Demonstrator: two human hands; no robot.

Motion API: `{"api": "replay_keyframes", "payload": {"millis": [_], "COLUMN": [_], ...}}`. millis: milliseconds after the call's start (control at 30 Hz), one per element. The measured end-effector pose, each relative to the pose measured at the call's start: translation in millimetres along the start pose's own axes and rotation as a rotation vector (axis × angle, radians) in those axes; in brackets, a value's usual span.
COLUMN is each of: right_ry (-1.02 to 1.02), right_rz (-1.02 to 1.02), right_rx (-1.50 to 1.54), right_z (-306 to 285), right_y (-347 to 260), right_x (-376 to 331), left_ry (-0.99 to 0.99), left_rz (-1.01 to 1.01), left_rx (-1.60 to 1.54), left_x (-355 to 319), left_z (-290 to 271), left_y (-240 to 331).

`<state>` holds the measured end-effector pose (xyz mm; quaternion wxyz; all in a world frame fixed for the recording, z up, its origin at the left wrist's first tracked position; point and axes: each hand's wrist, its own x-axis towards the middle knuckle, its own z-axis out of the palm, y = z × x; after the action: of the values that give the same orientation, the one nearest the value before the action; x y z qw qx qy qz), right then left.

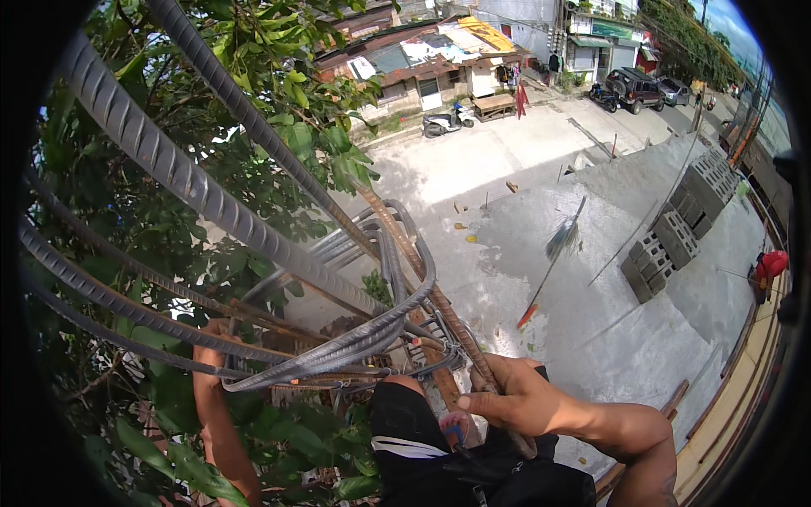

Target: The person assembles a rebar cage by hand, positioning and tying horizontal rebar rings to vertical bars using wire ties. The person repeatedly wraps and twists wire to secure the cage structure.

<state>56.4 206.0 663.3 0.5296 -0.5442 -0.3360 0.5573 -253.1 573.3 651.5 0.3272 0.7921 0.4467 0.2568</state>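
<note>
Several thick ribbed steel rebars (182, 173) rise past me on the left, grey with rusty patches. A bundle of bent steel stirrups (334, 359) hangs around them in overlapping loops. My right hand (519, 397) is closed around a thin rusty rebar (452, 325), which slants up and left through the loops. On the far side of the bars, my left hand (213, 338) appears closed around a rebar, its fingers partly hidden by the steel. Below, a sandalled foot (460, 429) shows beside a wooden plank (441, 380).
Leafy branches (279, 110) crowd the left side. Far below lies a grey concrete slab (549, 279) with a broom (563, 239) and stacked hollow blocks (674, 239). A scooter (448, 121) stands by a patched metal roof (422, 51). A person in red (769, 266) is at the right edge.
</note>
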Motion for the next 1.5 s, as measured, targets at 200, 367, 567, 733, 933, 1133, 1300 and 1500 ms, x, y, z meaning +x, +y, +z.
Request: {"api": "replay_keyframes", "payload": {"millis": [200, 367, 567, 733, 933, 1133, 1300, 1500], "right_ry": [-0.035, 0.070, 0.091, 0.192, 0.077, 0.139, 0.162, 0.158], "right_rz": [0.166, 0.073, 0.038, -0.037, 0.068, 0.056, -0.037, 0.024], "right_rx": [0.247, 0.096, -0.064, -0.441, 0.184, 0.104, 0.083, 0.047], "right_z": [-15, -8, 7, 7, 9, 5, 14, 19], "right_y": [34, 45, 33, 20, 41, 71, 86, 86], "right_x": [-18, 1, 1, 17, 9, 15, 29, 38], "left_ry": [-0.086, -0.121, -0.123, -0.096, -0.062, -0.084, -0.087, -0.020], "left_rz": [0.026, -0.054, -0.077, -0.088, -0.106, -0.110, -0.148, -0.147], "left_rx": [-0.165, -0.341, -0.382, -0.428, -0.280, -0.277, -0.318, -0.342], "left_x": [1, 7, 9, 4, -2, 0, 4, 8], "left_z": [-2, 0, -4, 0, 4, 3, 0, -3], "left_y": [0, -5, -15, -7, 14, 15, 6, -5]}}
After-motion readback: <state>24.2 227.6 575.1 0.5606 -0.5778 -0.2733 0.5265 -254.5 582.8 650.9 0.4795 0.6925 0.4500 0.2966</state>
